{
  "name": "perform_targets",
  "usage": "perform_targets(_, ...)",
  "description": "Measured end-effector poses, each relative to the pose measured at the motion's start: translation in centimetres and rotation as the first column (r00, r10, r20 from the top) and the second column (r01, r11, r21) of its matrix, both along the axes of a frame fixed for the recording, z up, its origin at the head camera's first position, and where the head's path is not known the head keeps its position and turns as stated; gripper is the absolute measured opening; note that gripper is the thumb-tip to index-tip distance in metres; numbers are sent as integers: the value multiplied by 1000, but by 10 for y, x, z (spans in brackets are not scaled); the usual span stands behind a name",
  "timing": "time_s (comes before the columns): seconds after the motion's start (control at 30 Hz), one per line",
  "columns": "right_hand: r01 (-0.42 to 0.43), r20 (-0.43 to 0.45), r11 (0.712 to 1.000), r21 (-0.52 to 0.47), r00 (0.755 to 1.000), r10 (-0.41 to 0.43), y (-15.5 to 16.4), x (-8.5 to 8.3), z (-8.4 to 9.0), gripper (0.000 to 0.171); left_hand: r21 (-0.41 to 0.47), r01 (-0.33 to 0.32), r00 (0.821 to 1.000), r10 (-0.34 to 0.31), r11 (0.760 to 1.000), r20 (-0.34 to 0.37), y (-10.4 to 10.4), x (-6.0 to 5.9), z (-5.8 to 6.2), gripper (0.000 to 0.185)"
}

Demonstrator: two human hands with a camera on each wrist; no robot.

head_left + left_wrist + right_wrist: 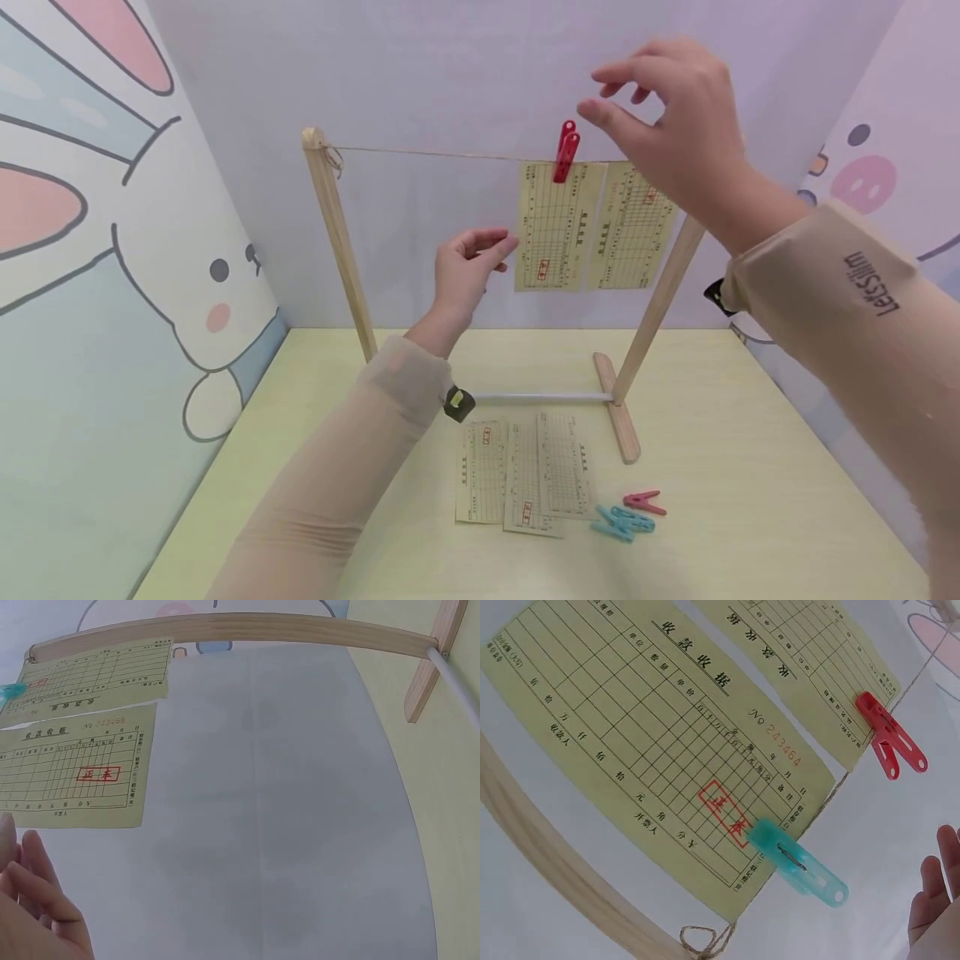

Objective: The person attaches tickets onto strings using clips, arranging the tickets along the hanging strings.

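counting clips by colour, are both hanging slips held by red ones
No, the right wrist view shows a red clip on one slip and a teal clip on the other slip.

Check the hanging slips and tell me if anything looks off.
One mismatch: the slip under the red clothespin has its red stamp at the bottom, while the neighbouring slip has its stamp near the line. They hang end for end. No tears stand out.

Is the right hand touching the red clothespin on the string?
Apart: the right wrist view shows pale background between the red clothespin and the right hand.
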State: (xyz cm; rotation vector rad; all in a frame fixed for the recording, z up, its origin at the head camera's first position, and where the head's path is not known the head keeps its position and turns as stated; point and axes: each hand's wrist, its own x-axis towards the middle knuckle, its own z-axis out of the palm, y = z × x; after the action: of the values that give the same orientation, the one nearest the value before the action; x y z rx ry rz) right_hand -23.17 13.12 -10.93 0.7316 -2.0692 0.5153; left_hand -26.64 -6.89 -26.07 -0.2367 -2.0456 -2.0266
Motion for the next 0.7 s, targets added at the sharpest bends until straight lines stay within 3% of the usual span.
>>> perform_targets(0.5, -181, -71, 983, 9, 981, 181, 21, 30, -40, 21, -18, 4, 1000, -4, 1000, 1, -20, 10, -6, 30)
perform_targets(0.7, -254, -26, 967, -22, 967, 253, 26, 37, -56, 25, -14, 3, 1000, -3, 1000, 28, -28, 15, -12, 28)
